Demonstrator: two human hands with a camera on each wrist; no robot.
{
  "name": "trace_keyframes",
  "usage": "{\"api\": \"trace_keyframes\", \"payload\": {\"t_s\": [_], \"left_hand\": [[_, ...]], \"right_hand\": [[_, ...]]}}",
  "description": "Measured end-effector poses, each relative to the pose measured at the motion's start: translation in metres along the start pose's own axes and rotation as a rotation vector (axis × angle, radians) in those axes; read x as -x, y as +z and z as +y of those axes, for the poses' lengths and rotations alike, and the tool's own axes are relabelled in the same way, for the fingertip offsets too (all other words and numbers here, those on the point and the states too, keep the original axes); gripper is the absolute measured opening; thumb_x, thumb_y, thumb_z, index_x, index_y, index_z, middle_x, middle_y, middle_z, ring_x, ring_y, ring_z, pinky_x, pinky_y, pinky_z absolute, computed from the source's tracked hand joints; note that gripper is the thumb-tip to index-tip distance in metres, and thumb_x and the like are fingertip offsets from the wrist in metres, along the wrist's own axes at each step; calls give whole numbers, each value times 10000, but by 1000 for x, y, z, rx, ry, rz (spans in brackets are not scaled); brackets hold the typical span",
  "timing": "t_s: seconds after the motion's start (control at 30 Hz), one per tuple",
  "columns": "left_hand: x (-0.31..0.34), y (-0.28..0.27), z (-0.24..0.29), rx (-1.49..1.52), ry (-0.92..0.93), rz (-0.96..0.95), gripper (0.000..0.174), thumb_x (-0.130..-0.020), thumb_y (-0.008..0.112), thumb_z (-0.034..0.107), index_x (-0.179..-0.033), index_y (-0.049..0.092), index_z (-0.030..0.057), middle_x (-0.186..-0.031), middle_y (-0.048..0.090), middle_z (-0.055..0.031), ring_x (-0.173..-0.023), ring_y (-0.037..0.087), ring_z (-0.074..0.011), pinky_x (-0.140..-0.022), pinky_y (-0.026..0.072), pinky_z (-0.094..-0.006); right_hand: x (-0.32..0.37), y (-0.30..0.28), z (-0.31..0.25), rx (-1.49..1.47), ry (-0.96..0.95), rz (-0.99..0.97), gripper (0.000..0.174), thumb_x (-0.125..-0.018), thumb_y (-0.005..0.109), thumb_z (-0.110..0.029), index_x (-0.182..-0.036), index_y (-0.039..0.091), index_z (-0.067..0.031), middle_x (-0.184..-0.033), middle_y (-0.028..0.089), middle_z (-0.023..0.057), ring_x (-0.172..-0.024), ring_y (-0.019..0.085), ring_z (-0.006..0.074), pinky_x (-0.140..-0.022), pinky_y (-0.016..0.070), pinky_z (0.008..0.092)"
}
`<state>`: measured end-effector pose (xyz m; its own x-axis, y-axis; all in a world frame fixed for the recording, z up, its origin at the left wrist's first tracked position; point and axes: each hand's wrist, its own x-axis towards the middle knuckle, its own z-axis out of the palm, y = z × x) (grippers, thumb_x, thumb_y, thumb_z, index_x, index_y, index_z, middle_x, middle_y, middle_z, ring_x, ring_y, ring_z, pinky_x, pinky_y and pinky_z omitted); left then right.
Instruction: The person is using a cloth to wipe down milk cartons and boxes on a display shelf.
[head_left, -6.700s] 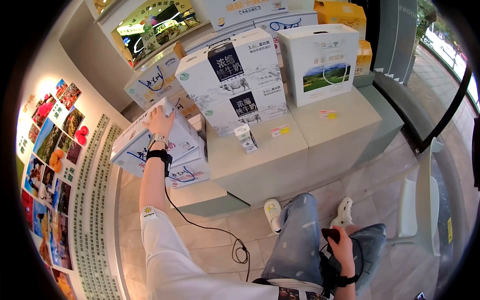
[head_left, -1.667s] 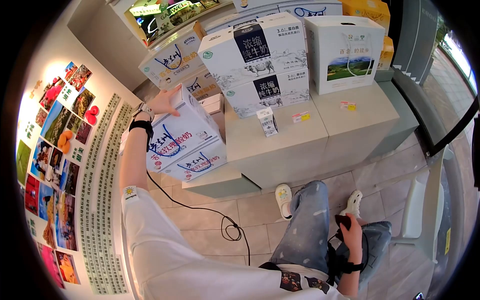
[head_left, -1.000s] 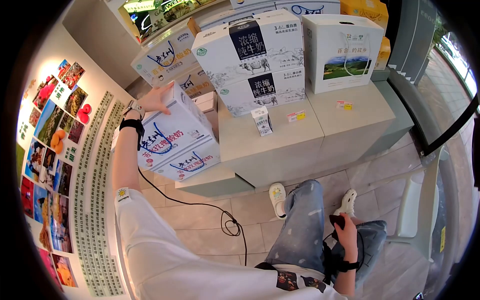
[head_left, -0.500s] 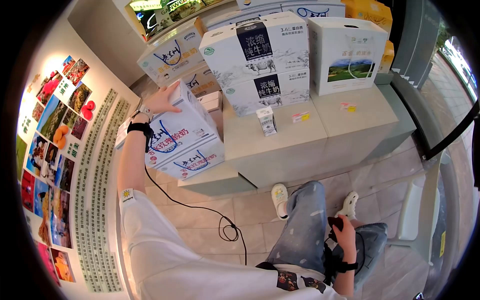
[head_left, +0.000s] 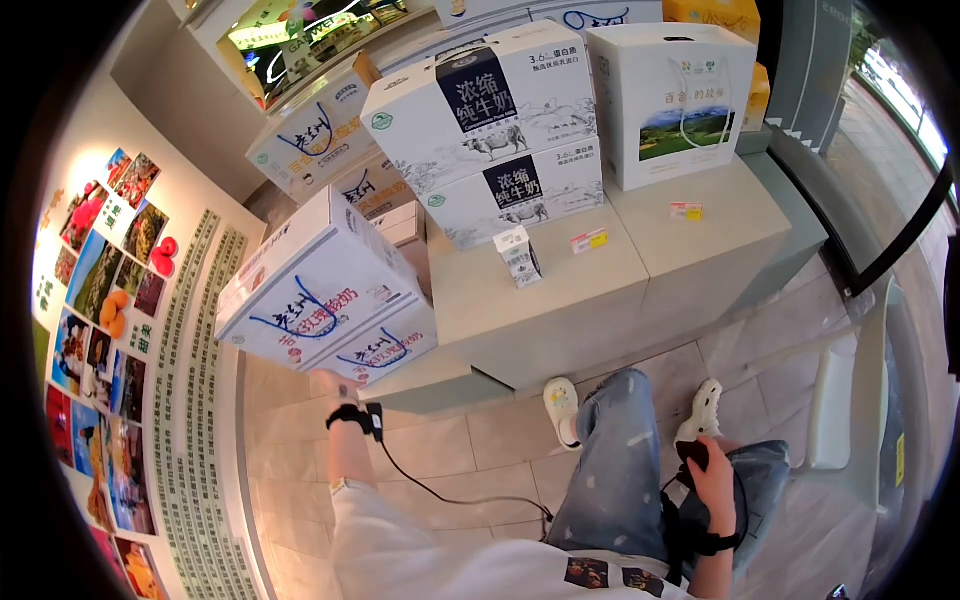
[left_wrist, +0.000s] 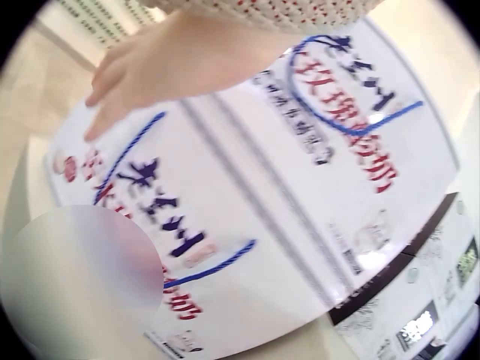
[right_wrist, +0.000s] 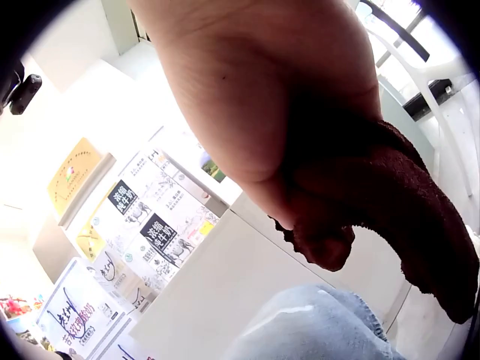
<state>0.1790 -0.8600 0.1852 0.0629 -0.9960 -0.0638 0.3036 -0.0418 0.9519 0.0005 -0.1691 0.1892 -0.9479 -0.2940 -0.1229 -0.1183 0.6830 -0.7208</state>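
Note:
Two white yogurt cartons with blue cord handles are stacked at the left, the upper carton (head_left: pixel 310 285) on the lower carton (head_left: pixel 385 345). My left hand (head_left: pixel 338 384) is low at the lower carton's front edge in the head view. In the left wrist view its fingers (left_wrist: pixel 112 82) stretch out in front of the printed carton faces, nothing gripped. My right hand (head_left: pixel 715 480) rests over the right knee and holds a dark brown cloth (right_wrist: pixel 409 199). The cloth hangs out past the thumb in the right wrist view.
White milk cartons (head_left: pixel 480 130) are stacked on the counter (head_left: pixel 560 300), with a small milk box (head_left: pixel 517 257) in front. A white gift bag (head_left: pixel 675 110) stands right of them. A cable (head_left: pixel 450 495) trails from the left wrist. A pale chair (head_left: pixel 835 400) is at the right.
My left hand has left the upper carton's top and come down to the front of the stack. The right hand keeps holding the cloth at the knee.

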Motion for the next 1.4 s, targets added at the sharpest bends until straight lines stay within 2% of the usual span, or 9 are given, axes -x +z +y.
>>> {"api": "trace_keyframes", "payload": {"t_s": [0.13,0.17,0.4,0.53,0.8,0.9,1.13,1.33,1.4], "left_hand": [[15,2,-63,80,-569,-24,1047,-743,446,769,-1476,60,129,-1522,-9,-183,-1402,10,-338,-1105,77,-547],[-19,-16,-99,117,-632,-174,1202,-618,445,875,-1475,-54,195,-1524,-105,-154,-1402,-103,-337,-1081,13,-606],[-38,15,-117,241,-631,-345,1110,-680,474,819,-1463,77,140,-1513,51,-186,-1393,28,-378,-1089,122,-587],[-21,54,-115,355,-623,-375,1047,-669,613,730,-1438,121,217,-1301,288,-182,-1194,331,-390,-1044,231,-616],[-6,95,-122,307,-697,-448,1122,-658,577,774,-1430,83,125,-1299,276,-178,-1288,252,-411,-1056,235,-594],[-6,95,-131,234,-678,-425,1110,-668,543,792,-1456,60,178,-1371,236,-174,-1320,216,-382,-1056,213,-594],[56,100,-145,-395,-382,-470,919,-771,459,732,-1472,91,264,-1529,115,-41,-1387,136,-273,-1030,193,-604],[201,97,-71,-410,317,-683,589,-944,484,233,-1417,233,-10,-1463,267,-154,-1352,239,-271,-1100,179,-365],[251,82,-46,-564,458,-937,594,-882,553,124,-1400,284,15,-1457,267,-178,-1356,237,-298,-1096,194,-402]], "right_hand": [[-2,0,-1,74,8,4,397,-760,653,-89,-1140,541,-54,-1010,619,191,-933,592,380,-790,482,402],[-4,-2,-9,85,40,-1,393,-758,652,-85,-1134,542,-51,-1015,618,187,-939,590,383,-792,481,404],[-17,11,-28,159,30,-75,401,-758,653,-87,-1140,537,-52,-1061,602,183,-937,589,379,-788,484,404],[-22,21,-40,157,1,-149,414,-755,655,-90,-1150,537,-60,-1061,611,165,-944,590,372,-794,484,405],[-23,14,-40,173,-8,-135,419,-761,649,-101,-1164,538,-73,-1032,612,180,-926,593,377,-783,486,406],[-20,11,-41,173,-4,-107,418,-761,652,-108,-1162,538,-82,-1028,610,179,-918,592,381,-774,487,407],[-12,3,-35,130,-27,-78,413,-764,654,-124,-1157,535,-84,-1033,608,173,-921,586,387,-769,485,414],[-1,-10,-33,57,-86,-15,394,-776,656,-187,-1141,540,-94,-1014,621,165,-929,593,367,-773,489,405],[2,-13,-25,49,-66,-18,379,-798,650,-229,-1136,538,-99,-977,635,158,-894,604,360,-746,493,414]]}}
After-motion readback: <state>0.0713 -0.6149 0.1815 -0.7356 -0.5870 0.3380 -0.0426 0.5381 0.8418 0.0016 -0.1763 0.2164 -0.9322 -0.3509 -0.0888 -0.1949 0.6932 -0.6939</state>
